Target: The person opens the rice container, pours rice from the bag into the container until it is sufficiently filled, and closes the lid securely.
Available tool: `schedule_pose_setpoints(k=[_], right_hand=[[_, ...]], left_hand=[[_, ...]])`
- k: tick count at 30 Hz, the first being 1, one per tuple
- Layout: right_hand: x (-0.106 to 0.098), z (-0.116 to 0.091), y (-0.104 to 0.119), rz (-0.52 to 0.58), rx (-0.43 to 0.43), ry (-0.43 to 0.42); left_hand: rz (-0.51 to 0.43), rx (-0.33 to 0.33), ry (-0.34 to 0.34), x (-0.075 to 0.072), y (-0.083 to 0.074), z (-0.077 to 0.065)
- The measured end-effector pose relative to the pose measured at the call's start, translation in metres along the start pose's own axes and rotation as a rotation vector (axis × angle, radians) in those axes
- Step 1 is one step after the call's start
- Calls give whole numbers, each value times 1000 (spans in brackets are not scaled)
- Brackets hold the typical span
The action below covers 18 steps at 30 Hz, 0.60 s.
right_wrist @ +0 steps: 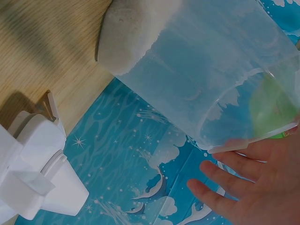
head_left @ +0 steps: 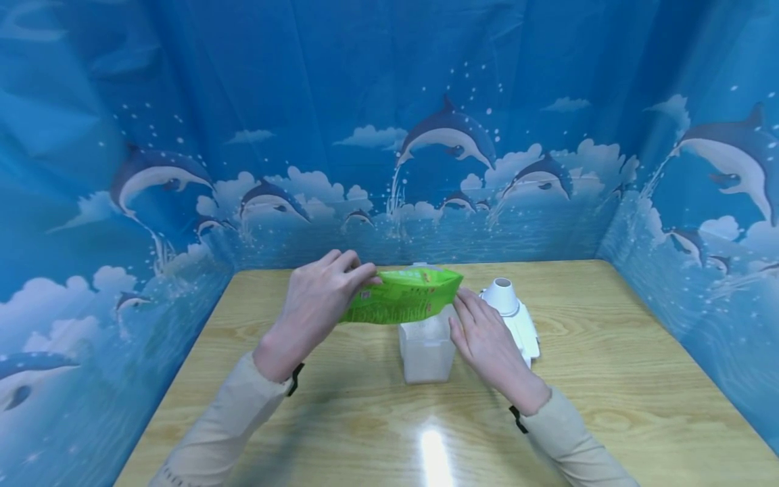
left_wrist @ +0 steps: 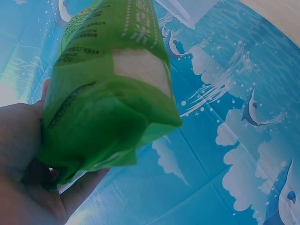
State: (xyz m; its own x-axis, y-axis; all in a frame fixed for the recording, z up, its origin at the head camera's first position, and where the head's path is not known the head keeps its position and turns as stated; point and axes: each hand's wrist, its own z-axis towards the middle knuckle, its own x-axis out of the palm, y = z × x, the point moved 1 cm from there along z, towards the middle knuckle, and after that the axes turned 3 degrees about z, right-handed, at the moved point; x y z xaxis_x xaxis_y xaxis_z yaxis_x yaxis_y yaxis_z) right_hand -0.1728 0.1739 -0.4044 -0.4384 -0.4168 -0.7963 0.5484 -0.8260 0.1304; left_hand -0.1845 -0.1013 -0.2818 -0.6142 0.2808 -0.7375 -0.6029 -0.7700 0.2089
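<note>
My left hand (head_left: 319, 294) grips a green plastic bag (head_left: 404, 297) by its left end, holding it tilted over a clear plastic container (head_left: 428, 358). In the left wrist view the bag (left_wrist: 108, 93) shows printed characters and a pale window, with fingers and thumb around its lower end. My right hand (head_left: 489, 338) is at the container's upper right, near the bag's right end. In the right wrist view its fingers (right_wrist: 234, 183) are extended and spread at the rim of the container (right_wrist: 187, 89). Whitish contents (right_wrist: 131, 37) lie in the container's bottom.
A white plastic part with a cone-shaped spout (head_left: 502, 297) lies on the wooden table (head_left: 608, 379), right behind the right hand. A blue dolphin-print curtain (head_left: 341, 101) encloses the table's back and sides.
</note>
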Motion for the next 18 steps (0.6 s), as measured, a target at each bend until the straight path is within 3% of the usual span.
schedule_pose_setpoints(k=[18], right_hand=[[-2,1,1,10,20,28]], left_hand=[[-10,-3,-16,4,2,5]])
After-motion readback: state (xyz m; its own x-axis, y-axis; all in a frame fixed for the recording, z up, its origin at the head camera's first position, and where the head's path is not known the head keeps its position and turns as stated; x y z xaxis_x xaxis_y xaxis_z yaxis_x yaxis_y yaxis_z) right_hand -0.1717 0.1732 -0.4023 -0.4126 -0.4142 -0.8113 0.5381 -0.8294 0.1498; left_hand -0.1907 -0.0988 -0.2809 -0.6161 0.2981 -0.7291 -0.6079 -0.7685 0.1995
